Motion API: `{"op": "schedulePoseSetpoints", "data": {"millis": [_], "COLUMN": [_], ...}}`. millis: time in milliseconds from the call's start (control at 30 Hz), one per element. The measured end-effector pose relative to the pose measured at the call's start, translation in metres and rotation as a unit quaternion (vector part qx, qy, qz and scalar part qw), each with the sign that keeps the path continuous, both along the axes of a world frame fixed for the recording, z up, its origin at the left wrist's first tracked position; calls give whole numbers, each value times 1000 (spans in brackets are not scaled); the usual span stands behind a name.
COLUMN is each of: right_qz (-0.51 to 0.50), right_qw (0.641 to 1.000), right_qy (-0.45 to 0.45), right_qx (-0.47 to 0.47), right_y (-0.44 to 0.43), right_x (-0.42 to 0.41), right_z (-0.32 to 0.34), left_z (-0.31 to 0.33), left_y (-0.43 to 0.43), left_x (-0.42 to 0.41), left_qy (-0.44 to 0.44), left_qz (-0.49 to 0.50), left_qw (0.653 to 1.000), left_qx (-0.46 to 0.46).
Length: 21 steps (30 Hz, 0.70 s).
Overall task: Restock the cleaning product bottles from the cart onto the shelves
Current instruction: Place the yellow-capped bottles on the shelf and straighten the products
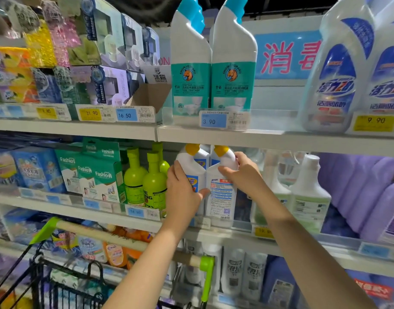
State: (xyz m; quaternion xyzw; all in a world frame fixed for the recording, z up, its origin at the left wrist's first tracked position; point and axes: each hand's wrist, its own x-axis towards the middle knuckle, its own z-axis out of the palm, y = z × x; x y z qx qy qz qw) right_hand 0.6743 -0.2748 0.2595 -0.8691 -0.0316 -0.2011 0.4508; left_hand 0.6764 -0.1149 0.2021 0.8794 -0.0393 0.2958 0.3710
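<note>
The left bottle and right bottle are standing touching on the shelf. The left hand is gripping the left bottle's body, thumb at the seam. The right hand is curling its fingers over the right bottle's shoulder. Green bottles are standing just beside the left knuckles.

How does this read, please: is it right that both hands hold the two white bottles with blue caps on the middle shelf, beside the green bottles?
Not quite: the head view shows yellow caps, not blue. The left hand and right hand hold the two white bottles on the middle shelf, beside the green bottles.
</note>
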Motion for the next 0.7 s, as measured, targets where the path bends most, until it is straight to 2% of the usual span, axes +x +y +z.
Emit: {"op": "schedulePoseSetpoints", "data": {"millis": [133,233,300,367,433,533,600,700], "right_qz": [-37,-85,-90,-46,41,194,239,207], "right_qw": [998,991,990,997,996,966,952,966], "right_qy": [-19,-59,-54,2,74,172,190,135], "right_qx": [-37,-80,-97,-55,2,12,-11,-75], "right_y": [-1,2,4,3,-3,-21,-30,-25], "right_x": [-1,-5,-7,-6,-4,-3,-4,-4], "right_z": [-1,-2,0,8,19,33,38,36], "left_z": [-8,-12,-13,-13,-14,-14,-11,-6], "left_y": [-4,-4,-5,-4,-4,-1,2,6], "left_x": [8,9,9,9,9,10,11,14], "left_qy": [18,1,-8,-9,-8,-9,2,7], "left_qz": [21,34,37,34,24,3,-10,-35], "left_qw": [999,999,999,999,999,998,996,990], "left_qx": [-42,-33,-26,-29,-41,-61,-85,-134]}}
